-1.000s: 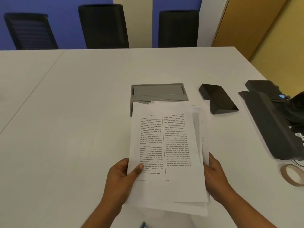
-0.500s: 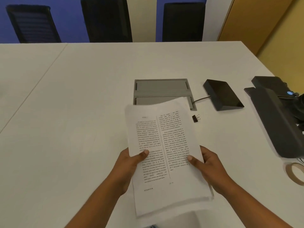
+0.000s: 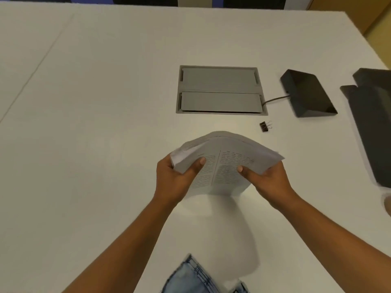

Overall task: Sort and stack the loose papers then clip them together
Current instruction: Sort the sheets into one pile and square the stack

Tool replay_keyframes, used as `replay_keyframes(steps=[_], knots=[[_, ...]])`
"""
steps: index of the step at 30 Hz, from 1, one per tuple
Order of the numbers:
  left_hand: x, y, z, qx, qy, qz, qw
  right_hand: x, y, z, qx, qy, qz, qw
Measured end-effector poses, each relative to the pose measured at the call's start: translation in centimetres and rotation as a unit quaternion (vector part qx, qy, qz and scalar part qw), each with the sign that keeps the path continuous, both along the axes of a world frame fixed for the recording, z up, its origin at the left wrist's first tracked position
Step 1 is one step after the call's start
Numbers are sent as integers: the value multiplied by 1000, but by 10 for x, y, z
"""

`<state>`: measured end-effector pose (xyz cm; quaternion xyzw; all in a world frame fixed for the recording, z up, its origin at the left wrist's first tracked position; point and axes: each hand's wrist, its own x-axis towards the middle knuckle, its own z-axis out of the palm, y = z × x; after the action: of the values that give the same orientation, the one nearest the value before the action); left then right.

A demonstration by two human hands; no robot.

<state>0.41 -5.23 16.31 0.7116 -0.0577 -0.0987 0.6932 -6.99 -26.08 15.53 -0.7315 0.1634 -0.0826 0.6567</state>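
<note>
Gripping papers [image 3: 229,150] (left hand [image 3: 174,179]; right hand [image 3: 269,180])

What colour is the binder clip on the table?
The binder clip is black with thin wire handles; the head view, the only one, shows it.

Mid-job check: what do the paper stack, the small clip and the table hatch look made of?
Paper stack: thin matte white paper, printed; it bows between the left hand and right hand. Clip: probably dark metal with thin wire handles. Table hatch: matte grey, plastic or painted metal; unclear which.
</note>
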Motion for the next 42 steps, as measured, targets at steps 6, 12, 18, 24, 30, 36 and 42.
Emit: replay_keyframes(steps=[6,12,18,24,30,36,42], knots=[[8,-3,15,-32,-23,-18,999,6,-7,7,-4,-8,13,1000],[9,-7,27,12,42,10,999,12,-11,8,-4,-11,26,1000],[10,-2,20,-44,3,39,998,14,-11,4,29,-8,32,999],[18,6,16,-14,-35,13,999,12,-11,-3,31,2,33,999],[25,15,16,-11,-45,9,999,10,-6,-8,47,17,17,999],[35,24,21,17,-45,-23,999,9,-4,-19,29,35,19,999],[41,26,22,13,-51,-56,997,7,-2,-31,33,55,-5,998]])
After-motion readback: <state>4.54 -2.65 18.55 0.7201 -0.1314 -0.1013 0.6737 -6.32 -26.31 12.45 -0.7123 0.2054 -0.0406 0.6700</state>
